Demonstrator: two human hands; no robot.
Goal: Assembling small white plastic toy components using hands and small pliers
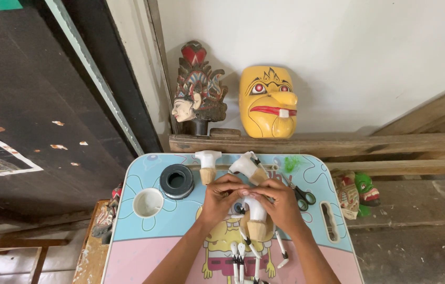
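Both my hands meet over a small wooden puppet piece [256, 220] with a white painted top and bare tan base, held above the little cartoon-printed table [143, 236]. My left hand [221, 195] pinches its upper end from the left. My right hand [280, 202] grips it from the right. Thin white sticks with dark tips [239, 255] hang or lie just below the piece. Two similar white-and-tan pieces [208, 164] [248, 167] rest at the table's far edge.
A black ring-shaped roll [177, 180] and a white cup [148, 202] sit at the table's left. Scissors [302, 197] lie right of my hands. A yellow mask [268, 102] and a carved painted head [197, 94] stand on a wooden ledge against the wall.
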